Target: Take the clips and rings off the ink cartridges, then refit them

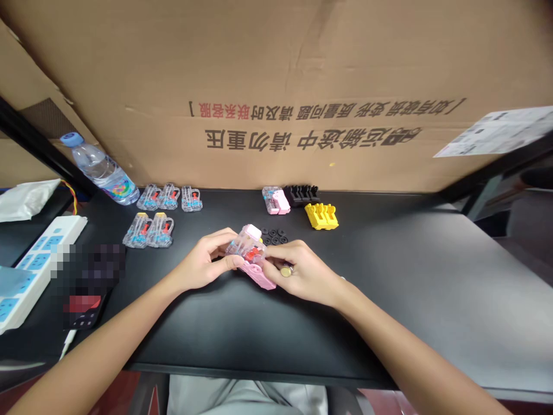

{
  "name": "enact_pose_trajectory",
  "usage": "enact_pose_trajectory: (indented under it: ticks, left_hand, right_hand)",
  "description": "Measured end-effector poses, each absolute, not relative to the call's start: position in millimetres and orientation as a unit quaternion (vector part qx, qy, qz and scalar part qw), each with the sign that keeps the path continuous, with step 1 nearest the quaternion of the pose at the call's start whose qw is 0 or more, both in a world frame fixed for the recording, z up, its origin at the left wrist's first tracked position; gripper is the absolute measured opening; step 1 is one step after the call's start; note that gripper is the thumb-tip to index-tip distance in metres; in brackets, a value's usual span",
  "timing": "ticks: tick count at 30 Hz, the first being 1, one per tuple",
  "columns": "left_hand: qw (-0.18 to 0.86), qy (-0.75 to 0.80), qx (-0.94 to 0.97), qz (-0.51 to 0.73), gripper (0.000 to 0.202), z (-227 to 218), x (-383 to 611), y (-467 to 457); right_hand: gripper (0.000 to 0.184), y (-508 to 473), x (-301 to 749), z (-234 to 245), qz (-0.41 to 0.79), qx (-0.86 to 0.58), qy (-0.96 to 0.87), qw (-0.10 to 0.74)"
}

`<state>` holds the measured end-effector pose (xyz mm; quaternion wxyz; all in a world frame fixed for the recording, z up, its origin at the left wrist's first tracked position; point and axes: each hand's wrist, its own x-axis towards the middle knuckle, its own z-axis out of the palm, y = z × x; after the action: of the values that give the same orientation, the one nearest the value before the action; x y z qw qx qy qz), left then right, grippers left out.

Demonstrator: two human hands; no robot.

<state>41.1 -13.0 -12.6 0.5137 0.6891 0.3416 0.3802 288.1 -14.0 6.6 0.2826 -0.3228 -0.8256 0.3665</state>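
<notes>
My left hand point(207, 260) grips a clear plastic toy body point(248, 248) with a white top piece, red and blue parts inside and a pink shell point(259, 276) along its lower side. Closed against the right side of that body is my right hand point(302, 271). A small round gold-coloured end point(286, 271) shows between its curled fingers; what it belongs to is hidden. Just beyond the hands lie several small black rings point(274, 235). Farther back are another clear-and-pink body point(275, 200), black plastic pieces point(301, 195) and yellow plastic pieces point(322, 216).
Several clear toy bodies point(149, 229) stand at the back left beside a water bottle point(106, 170). At the left edge are a white power strip point(43, 259) and a phone point(88, 305) with a cable. A cardboard sheet point(276, 69) walls off the black table's point(216, 334) back.
</notes>
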Motion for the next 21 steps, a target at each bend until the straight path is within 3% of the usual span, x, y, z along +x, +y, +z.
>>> enact_pose_trajectory:
  ticks: [10,21]
  left_hand:
    - [0.497,0.318,0.705,0.393,0.021,-13.6,41.0,-14.0]
    - [0.443,0.345,0.725,0.400,0.024,-8.6,40.4,-14.8]
  right_hand:
    - [0.036,-12.8,288.5,6.3,0.336,-0.319,-0.835,0.296]
    - [0.034,-10.5,289.5,4.8,0.323,-0.317,-0.845,0.286]
